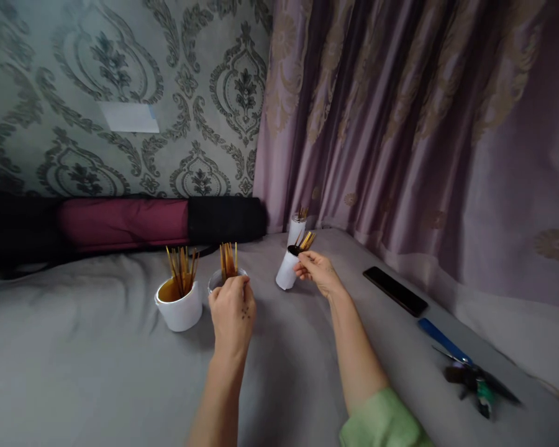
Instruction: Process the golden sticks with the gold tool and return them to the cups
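Observation:
My left hand [234, 308] is closed in front of a greyish cup [215, 281] that holds several thin brown sticks [228, 261]. Its fingertips are at the near rim, and what they grip is hidden behind the hand. My right hand [317, 271] pinches the upper edge of a narrow white cup [287, 271], which leans to the right. Yellowish sticks [308, 239] stick out of this cup's dark mouth. Left of my left hand stands a wider white cup [181, 311] with an amber inside and several brown sticks [182, 273] leaning in it.
Behind the leaning cup stands a white jar [297, 231] with thin sticks. A black phone [395, 290], a blue-handled tool [444, 339] and a blurred dark cluster with green [483, 391] lie at right. A black-and-maroon roll [123, 222] lines the wall; a purple curtain [377, 112] hangs at right.

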The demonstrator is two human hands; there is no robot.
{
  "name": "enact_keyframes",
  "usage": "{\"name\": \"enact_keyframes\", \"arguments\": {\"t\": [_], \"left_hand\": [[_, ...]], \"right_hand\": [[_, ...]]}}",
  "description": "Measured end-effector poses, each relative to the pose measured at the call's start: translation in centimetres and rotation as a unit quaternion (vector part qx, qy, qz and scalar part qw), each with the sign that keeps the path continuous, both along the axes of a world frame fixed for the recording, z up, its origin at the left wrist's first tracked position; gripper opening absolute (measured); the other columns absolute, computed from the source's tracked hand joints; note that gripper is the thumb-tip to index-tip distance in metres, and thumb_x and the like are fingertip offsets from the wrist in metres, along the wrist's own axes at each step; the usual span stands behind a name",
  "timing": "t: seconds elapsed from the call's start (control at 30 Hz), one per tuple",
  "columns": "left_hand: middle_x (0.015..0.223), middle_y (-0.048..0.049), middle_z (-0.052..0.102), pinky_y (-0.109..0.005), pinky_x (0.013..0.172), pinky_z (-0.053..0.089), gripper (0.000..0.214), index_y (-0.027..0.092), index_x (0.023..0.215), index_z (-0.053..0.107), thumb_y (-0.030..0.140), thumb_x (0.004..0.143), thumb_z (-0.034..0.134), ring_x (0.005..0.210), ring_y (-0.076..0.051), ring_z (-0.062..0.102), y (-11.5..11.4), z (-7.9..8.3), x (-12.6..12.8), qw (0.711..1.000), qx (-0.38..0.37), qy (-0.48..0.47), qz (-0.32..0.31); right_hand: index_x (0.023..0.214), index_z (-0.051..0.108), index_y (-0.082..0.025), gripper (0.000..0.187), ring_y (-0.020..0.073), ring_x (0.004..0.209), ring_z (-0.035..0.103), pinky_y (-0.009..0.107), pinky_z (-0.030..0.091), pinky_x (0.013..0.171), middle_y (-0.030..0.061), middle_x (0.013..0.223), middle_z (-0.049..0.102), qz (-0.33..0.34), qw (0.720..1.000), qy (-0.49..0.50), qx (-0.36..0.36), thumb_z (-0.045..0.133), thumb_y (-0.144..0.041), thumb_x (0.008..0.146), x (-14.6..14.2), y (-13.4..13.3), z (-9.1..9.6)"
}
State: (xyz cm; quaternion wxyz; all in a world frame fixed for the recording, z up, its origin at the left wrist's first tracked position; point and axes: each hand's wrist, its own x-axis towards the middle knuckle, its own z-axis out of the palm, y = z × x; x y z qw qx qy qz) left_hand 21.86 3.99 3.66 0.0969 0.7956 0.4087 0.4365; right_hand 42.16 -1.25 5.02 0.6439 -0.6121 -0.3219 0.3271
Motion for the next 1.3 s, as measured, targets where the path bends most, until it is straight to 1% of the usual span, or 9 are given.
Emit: {"name": "enact_keyframes", "arguments": {"t": [0.1,0.27,0.6,0.83,1.0,1.3], "left_hand": [[0.089,-0.0039,0.066,-0.033,0.077,0.034,0.02,0.018,0.087,0.06,0.019,0.082,0.041,0.075,-0.017,0.058,-0.1,0.0,0.1,1.0,0.008,0.002,0.008],[0.089,-0.0031,0.066,-0.033,0.077,0.034,0.02,0.018,0.088,0.06,0.018,0.083,0.04,0.076,-0.017,0.058,-0.1,0.1,0.1,1.0,-0.001,-0.001,0.007],[0.089,-0.0027,0.066,-0.034,0.078,0.032,0.018,0.019,0.088,0.059,0.019,0.082,0.042,0.075,-0.017,0.058,-0.4,0.4,0.2,1.0,-0.012,-0.014,0.018],[0.089,-0.0033,0.066,-0.034,0.078,0.032,0.019,0.019,0.089,0.06,0.019,0.082,0.042,0.077,-0.017,0.058,-0.3,0.2,0.2,1.0,-0.005,-0.012,0.02],[0.089,-0.0035,0.066,-0.033,0.078,0.032,0.02,0.019,0.089,0.06,0.019,0.082,0.041,0.073,-0.016,0.057,-0.1,-0.1,0.3,1.0,0.006,-0.016,0.023],[0.088,-0.004,0.067,-0.035,0.078,0.032,0.019,0.02,0.089,0.06,0.02,0.082,0.042,0.072,-0.017,0.057,-0.2,0.0,0.3,1.0,-0.003,-0.019,0.023]], "right_hand": [[0.079,0.055,-0.015,0.018,0.0063,0.048,0.057,0.015,0.044,0.043,0.0007,0.06,0.064,-0.018,1.0,0.003,-0.004,0.057,-0.033,0.076,0.3,0.8,-0.1],[0.077,0.055,-0.015,0.013,0.0064,0.047,0.056,0.015,0.044,0.043,0.0008,0.059,0.064,-0.052,0.998,-0.013,-0.009,0.054,-0.028,0.079,1.1,2.0,0.0],[0.073,0.053,-0.015,0.012,0.0063,0.043,0.054,0.015,0.043,0.04,0.0008,0.055,0.062,-0.126,0.988,-0.078,-0.031,0.048,-0.022,0.081,3.6,3.2,0.9],[0.073,0.053,-0.015,0.012,0.0058,0.04,0.054,0.014,0.043,0.038,-0.0003,0.052,0.061,-0.133,0.986,-0.096,-0.032,0.047,-0.02,0.082,5.2,4.2,0.4],[0.074,0.054,-0.014,0.011,0.0053,0.039,0.053,0.013,0.042,0.038,-0.0004,0.051,0.061,-0.137,0.984,-0.106,-0.034,0.048,-0.021,0.081,6.0,5.0,0.0],[0.073,0.054,-0.014,0.011,0.0058,0.038,0.053,0.015,0.043,0.038,-0.0012,0.049,0.06,-0.141,0.981,-0.129,-0.035,0.051,-0.023,0.08,7.2,6.2,-0.1]]}}
